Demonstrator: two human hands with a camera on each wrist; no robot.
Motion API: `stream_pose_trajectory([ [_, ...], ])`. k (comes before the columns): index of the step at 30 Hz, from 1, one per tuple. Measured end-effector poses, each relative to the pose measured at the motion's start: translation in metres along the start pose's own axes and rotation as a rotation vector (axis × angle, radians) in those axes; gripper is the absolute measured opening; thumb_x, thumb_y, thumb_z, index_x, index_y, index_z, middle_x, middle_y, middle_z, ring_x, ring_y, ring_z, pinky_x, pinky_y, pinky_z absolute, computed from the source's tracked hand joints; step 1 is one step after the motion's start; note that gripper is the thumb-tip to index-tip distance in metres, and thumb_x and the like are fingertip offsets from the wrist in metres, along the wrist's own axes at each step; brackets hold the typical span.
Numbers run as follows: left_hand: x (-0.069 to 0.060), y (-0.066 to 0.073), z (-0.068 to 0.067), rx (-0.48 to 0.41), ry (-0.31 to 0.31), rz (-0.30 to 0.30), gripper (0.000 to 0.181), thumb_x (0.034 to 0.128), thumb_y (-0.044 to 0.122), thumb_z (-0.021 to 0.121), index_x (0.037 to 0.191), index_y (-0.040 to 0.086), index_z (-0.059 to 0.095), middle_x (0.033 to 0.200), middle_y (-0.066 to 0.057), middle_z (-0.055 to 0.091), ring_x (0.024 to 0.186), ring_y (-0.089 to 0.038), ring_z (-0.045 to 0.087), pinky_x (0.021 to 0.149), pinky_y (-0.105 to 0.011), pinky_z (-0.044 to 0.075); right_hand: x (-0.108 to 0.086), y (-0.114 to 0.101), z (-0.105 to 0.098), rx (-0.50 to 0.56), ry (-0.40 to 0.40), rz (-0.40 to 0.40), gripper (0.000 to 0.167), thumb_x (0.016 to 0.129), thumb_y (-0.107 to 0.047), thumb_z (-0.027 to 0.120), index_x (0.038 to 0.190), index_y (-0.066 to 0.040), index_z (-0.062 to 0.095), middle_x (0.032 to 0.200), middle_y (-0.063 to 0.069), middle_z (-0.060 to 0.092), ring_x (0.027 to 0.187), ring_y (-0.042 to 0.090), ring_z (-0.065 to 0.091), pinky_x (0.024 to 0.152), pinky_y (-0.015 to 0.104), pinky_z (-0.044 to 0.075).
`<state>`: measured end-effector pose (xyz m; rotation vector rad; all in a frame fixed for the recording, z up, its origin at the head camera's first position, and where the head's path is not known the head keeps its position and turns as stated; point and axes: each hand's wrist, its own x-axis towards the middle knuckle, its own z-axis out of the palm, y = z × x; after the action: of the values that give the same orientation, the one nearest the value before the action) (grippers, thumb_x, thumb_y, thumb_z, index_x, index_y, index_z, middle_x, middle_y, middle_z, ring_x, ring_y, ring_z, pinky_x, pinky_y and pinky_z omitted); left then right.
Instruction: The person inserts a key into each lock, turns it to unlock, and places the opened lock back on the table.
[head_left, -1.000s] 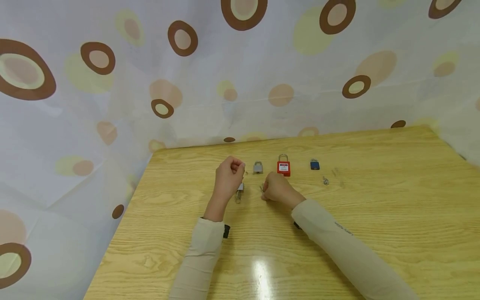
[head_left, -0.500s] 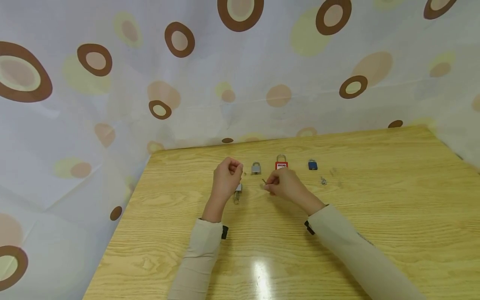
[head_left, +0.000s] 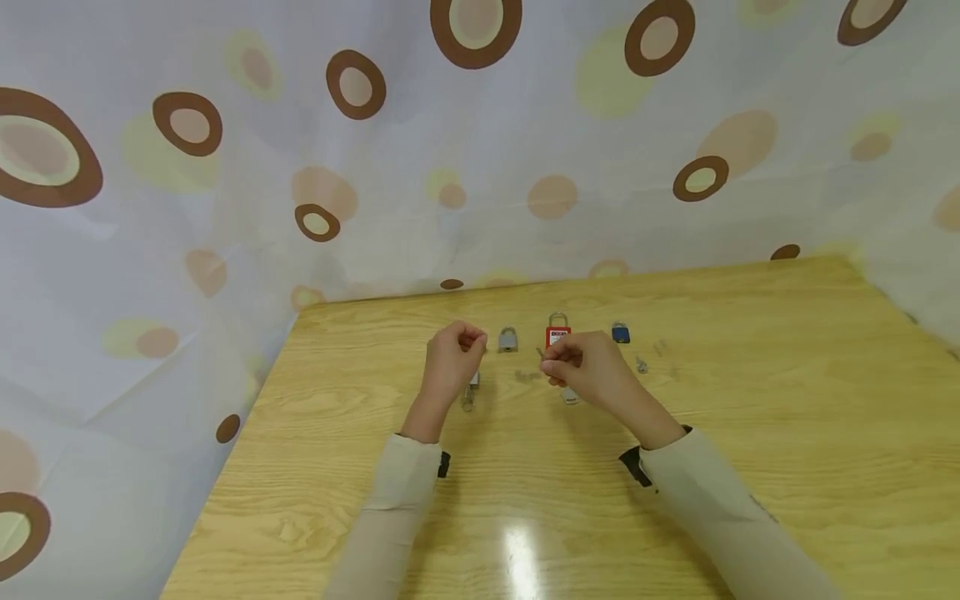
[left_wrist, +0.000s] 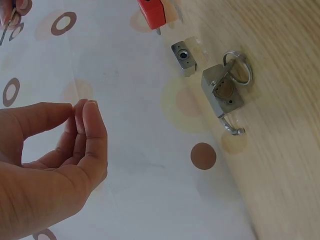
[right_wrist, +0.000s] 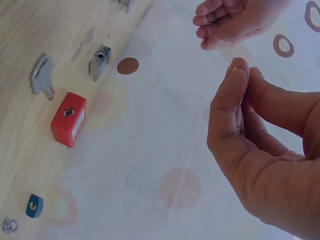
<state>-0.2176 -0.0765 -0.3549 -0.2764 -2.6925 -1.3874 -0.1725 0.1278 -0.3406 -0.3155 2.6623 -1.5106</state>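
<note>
My left hand (head_left: 452, 360) is raised over the table's left part, thumb meeting curled fingertips; no thing shows between them in the left wrist view. Below it lies a silver padlock (left_wrist: 220, 95) with a key in its keyhole and a key ring (left_wrist: 245, 67). To the right, my right hand (head_left: 592, 367) pinches a small thin key (head_left: 540, 353) between thumb and fingertips, above the table. In the right wrist view this key is hidden. A grey-headed key (right_wrist: 42, 75) lies on the table below my right hand. Behind that hand stands a red padlock (head_left: 558, 335), partly covered.
Another silver padlock (head_left: 507, 341) stands left of the red one. A blue padlock (head_left: 621, 332) is to the right, with small silver keys (head_left: 641, 365) in front of it. A patterned cloth (head_left: 420, 142) rises behind the wooden table (head_left: 360, 483).
My right hand has lifted from the tabletop and moved right, holding the thin key. The grey-headed key beneath it has come into view. My left hand has stayed nearly still.
</note>
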Motion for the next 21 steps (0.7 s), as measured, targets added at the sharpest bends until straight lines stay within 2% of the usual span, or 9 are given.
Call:
stream_pose_trajectory([
  [5,0.013,0.007,-0.002,0.093,-0.083,-0.013,0.016,0.0964,0.01,0.058,0.102,-0.001,0.068,0.094,-0.013,0.066,0.086,-0.026,0.062,0.073,-0.035,0.053,-0.004,-0.004,-0.009,-0.006,0.04,-0.008,0.015,0.093,-0.008,0.063,0.1,0.004,0.067,0.088,0.014,0.068,0.075,0.019,0.066,0.07,0.033,0.056],
  [10,0.033,0.011,0.002,0.208,-0.223,-0.049,0.02,0.0982,0.012,0.055,0.109,-0.001,0.066,0.107,-0.015,0.065,0.094,-0.028,0.062,0.079,-0.037,0.053,-0.005,-0.006,-0.018,0.015,0.052,-0.008,0.016,0.093,-0.011,0.064,0.099,0.004,0.067,0.088,0.014,0.069,0.074,0.017,0.066,0.068,0.03,0.055],
  [12,0.04,0.013,0.005,0.275,-0.267,-0.054,0.021,0.0981,0.012,0.055,0.109,-0.002,0.067,0.109,-0.014,0.065,0.09,-0.025,0.062,0.078,-0.035,0.052,-0.006,-0.007,-0.022,0.018,0.063,-0.005,0.017,0.093,-0.012,0.064,0.099,0.004,0.067,0.089,0.014,0.069,0.074,0.017,0.065,0.068,0.03,0.054],
  [15,0.054,0.013,0.013,0.362,-0.332,-0.073,0.024,0.0976,0.009,0.053,0.084,-0.003,0.068,0.08,-0.01,0.065,0.06,-0.016,0.051,0.06,-0.028,0.045,-0.008,-0.008,-0.029,-0.002,0.095,-0.001,0.018,0.094,-0.014,0.064,0.101,0.002,0.068,0.087,0.015,0.069,0.074,0.018,0.064,0.066,0.031,0.052],
  [18,0.066,0.008,0.023,0.397,-0.367,-0.118,0.039,0.0965,0.006,0.054,0.058,0.001,0.055,0.051,-0.004,0.048,0.042,-0.011,0.033,0.049,-0.025,0.034,-0.009,-0.01,-0.032,-0.017,0.114,0.004,0.018,0.094,-0.014,0.064,0.102,0.001,0.069,0.087,0.015,0.069,0.073,0.019,0.063,0.065,0.031,0.05],
  [19,0.07,0.005,0.026,0.404,-0.377,-0.137,0.041,0.0965,0.006,0.054,0.055,0.004,0.049,0.046,-0.003,0.04,0.039,-0.011,0.03,0.048,-0.024,0.032,-0.009,-0.01,-0.032,-0.019,0.116,0.006,0.018,0.094,-0.014,0.064,0.101,0.001,0.069,0.086,0.014,0.069,0.073,0.019,0.062,0.065,0.031,0.05],
  [21,0.074,0.001,0.034,0.412,-0.379,-0.173,0.04,0.0962,0.009,0.057,0.057,0.007,0.047,0.047,0.0,0.039,0.04,-0.009,0.035,0.049,-0.023,0.037,-0.01,-0.011,-0.033,-0.014,0.108,0.011,0.018,0.094,-0.015,0.065,0.102,0.001,0.069,0.086,0.014,0.069,0.073,0.019,0.062,0.064,0.031,0.05],
])
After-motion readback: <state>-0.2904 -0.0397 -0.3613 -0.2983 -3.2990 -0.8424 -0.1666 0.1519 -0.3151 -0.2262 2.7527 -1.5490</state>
